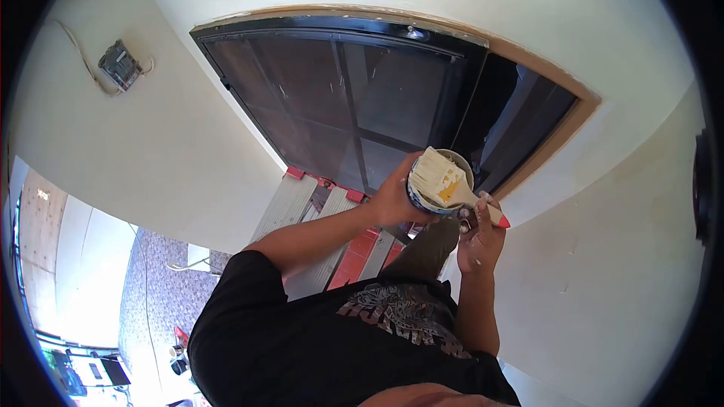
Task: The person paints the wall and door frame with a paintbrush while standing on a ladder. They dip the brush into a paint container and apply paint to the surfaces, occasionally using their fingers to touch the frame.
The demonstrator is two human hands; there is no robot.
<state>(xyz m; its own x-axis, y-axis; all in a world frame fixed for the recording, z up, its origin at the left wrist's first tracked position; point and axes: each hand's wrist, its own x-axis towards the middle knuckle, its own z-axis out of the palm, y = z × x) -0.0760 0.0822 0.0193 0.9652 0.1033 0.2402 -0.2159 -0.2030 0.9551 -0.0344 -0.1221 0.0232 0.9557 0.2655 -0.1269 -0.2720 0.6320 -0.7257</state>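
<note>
The head view looks steeply down the person's own body, so the scene appears turned over. The left hand (394, 200) is wrapped around the side of a small paint can (437, 188), holding it up in front of a dark screened door (339, 98). The right hand (479, 237) grips the red-tipped handle of a wide paintbrush (445, 181), whose pale bristles lie across the can's open mouth, smeared with yellowish paint. Below the hands, a stepladder (324, 215) with red steps stands against the cream wall (173, 151). An open electrical box (119, 65) with a loose wire sits in that wall, well apart from the door.
</note>
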